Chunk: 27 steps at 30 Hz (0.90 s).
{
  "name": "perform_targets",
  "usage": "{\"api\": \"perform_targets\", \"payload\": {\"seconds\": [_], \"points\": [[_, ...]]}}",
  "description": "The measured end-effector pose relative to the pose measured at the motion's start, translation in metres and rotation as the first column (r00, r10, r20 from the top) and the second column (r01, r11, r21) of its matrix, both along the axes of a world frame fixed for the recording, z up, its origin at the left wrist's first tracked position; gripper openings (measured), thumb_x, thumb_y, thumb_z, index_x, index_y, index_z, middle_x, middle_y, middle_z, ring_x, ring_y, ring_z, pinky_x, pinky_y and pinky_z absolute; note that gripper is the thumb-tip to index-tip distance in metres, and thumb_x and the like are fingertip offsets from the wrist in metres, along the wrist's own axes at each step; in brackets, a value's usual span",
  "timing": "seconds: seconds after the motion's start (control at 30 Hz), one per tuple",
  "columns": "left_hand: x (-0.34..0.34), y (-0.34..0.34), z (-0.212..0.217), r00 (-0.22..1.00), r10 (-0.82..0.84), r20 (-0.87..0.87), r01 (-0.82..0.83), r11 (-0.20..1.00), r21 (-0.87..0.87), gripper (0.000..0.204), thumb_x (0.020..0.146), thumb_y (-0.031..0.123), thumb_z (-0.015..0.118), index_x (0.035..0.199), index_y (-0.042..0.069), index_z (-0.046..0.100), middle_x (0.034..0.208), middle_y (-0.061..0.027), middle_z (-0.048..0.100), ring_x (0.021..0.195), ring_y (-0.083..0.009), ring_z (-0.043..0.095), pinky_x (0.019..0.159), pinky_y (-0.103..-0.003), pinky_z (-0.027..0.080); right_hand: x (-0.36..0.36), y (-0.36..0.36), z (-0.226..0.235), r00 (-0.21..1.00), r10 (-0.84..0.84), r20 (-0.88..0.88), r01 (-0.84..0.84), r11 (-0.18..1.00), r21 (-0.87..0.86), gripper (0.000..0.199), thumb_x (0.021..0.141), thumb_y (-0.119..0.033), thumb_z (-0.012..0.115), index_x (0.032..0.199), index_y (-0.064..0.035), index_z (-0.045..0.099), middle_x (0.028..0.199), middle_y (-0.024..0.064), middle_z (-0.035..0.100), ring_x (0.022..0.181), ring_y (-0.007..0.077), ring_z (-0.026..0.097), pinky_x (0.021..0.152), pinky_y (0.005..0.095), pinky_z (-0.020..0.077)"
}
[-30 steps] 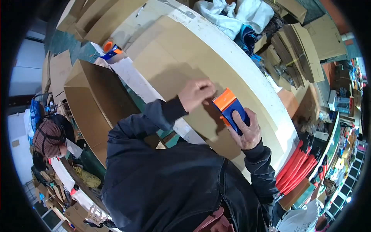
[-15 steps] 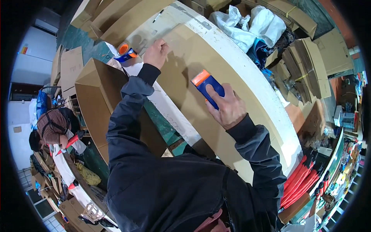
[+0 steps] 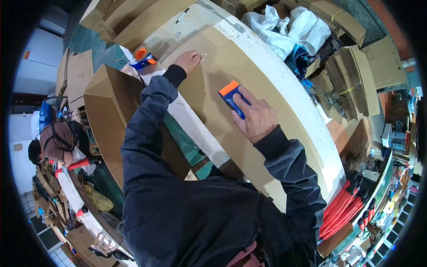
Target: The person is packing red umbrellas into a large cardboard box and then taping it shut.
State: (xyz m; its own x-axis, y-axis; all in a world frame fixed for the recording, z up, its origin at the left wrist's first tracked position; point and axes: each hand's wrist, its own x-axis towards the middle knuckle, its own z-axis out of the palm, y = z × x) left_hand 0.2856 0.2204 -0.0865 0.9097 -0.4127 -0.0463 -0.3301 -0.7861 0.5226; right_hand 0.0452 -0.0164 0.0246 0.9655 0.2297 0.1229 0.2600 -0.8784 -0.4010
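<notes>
Setting: cluttered packing workshop, white table [image 3: 284, 75] carrying a flat cardboard sheet [image 3: 213, 89], seen from the head view.
Scraper: blue tool with orange edge [image 3: 232, 97], lying on the cardboard sheet, orange end pointing away from the person, blue body under the right fingers.
Right hand: right hand [image 3: 255, 119] palm down on the scraper, fingers [image 3: 243, 103] clamped over its blue handle, pressing it against the sheet.
Left hand: left hand [image 3: 188, 60] stretched out well beyond the scraper, fingers loosely together, tips flat on the far part of the sheet, holding nothing.
Tape: orange-and-blue tape dispenser [image 3: 143, 57] just left of the left fingers, off the sheet.
Box: open cardboard box [image 3: 106, 111] left of the left forearm, below table edge.
Bags: white plastic bags [image 3: 289, 29] past the table's far side, right of the left fingers.
Other person: someone crouched in a striped top [image 3: 55, 142] far left, well apart.
Red bundle: red straps [image 3: 344, 209] near the right elbow.
</notes>
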Motion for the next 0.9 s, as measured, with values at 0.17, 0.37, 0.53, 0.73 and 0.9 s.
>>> {"api": "perform_targets", "payload": {"seconds": [0.17, 0.37, 0.53, 0.73, 0.9], "points": [[-0.02, -0.014, 0.037, 0.899, 0.085, 0.43, -0.193, 0.958, 0.214, 0.039, 0.09, 0.036, 0.053, 0.122, 0.013, 0.052, 0.107, -0.0159, 0.062, 0.096, -0.0367, 0.06, 0.081, -0.044, 0.049, 0.0, 0.003, -0.006, 1.0, -0.028, 0.004, 0.028, 0.999, -0.042, 0.036, 0.084, -0.028, 0.061, 0.117, -0.0133, 0.059, 0.129, 0.0069, 0.053, 0.083, 0.0322, 0.062, 0.076, 0.0415, 0.0515], [-0.082, -0.056, 0.011, 0.865, -0.04, 0.5, -0.044, 0.987, 0.156, 0.056, 0.091, 0.042, 0.049, 0.141, 0.022, 0.033, 0.12, -0.0102, 0.056, 0.105, -0.0349, 0.057, 0.082, -0.052, 0.047, -0.006, -0.002, 0.0, 0.997, -0.055, -0.057, 0.05, 0.996, -0.078, 0.034, 0.083, -0.028, 0.061, 0.115, -0.015, 0.059, 0.127, 0.0067, 0.053, 0.084, 0.032, 0.063, 0.075, 0.0419, 0.0515], [-0.092, -0.064, 0.03, 0.905, -0.07, 0.42, -0.063, 0.954, 0.294, 0.06, 0.094, 0.042, 0.045, 0.145, 0.022, 0.023, 0.124, -0.0126, 0.053, 0.106, -0.0365, 0.056, 0.085, -0.052, 0.045, -0.031, -0.034, 0.002, 0.998, 0.052, -0.038, -0.054, 0.996, -0.072, 0.035, 0.082, -0.029, 0.062, 0.114, -0.0151, 0.059, 0.125, 0.008, 0.054, 0.087, 0.0303, 0.063, 0.074, 0.0409, 0.0515], [-0.077, -0.054, 0.019, 0.934, -0.054, 0.354, -0.073, 0.939, 0.335, 0.061, 0.094, 0.05, 0.039, 0.146, 0.025, 0.019, 0.127, -0.0133, 0.05, 0.11, -0.0376, 0.054, 0.09, -0.054, 0.042, -0.146, -0.102, 0.013, 0.995, 0.034, -0.093, -0.042, 0.996, -0.083, 0.034, 0.08, -0.028, 0.064, 0.11, -0.013, 0.062, 0.122, 0.0098, 0.057, 0.086, 0.0296, 0.064, 0.074, 0.0398, 0.0514], [-0.077, -0.058, 0.012, 0.943, -0.055, 0.327, -0.071, 0.93, 0.36, 0.062, 0.094, 0.051, 0.037, 0.148, 0.029, 0.015, 0.132, -0.0151, 0.048, 0.115, -0.0406, 0.051, 0.094, -0.056, 0.039, -0.252, -0.156, 0.023, 0.993, -0.018, -0.112, 0.006, 0.995, -0.101, 0.035, 0.077, -0.024, 0.067, 0.11, -0.0108, 0.063, 0.122, 0.009, 0.057, 0.082, 0.0284, 0.064, 0.072, 0.0383, 0.052]]}}
